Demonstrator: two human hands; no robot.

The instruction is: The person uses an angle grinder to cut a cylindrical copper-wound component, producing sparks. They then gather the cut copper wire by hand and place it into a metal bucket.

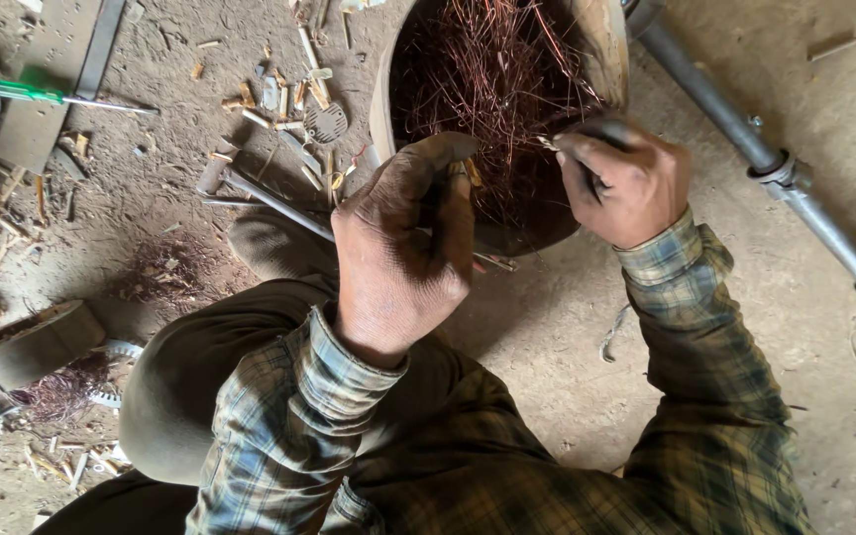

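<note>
A person in a checked flannel shirt crouches on a dusty earthen floor, both hands working at the near rim of a round metal motor casing [601, 45] packed with a tangle of reddish copper wire [492, 74]. The left hand [403, 243] is curled shut at the casing's edge, its back hiding whatever the fingers grip. The right hand [621, 178] is closed in a pinch on a thin, pale strip [550, 145] that lies among the wires. A grey steel pipe with couplings [745, 139] runs diagonally just right of the casing. To the left lie a green-handled screwdriver [47, 95], scattered pale wood slivers [279, 99] and loose wire scraps [165, 272].
</note>
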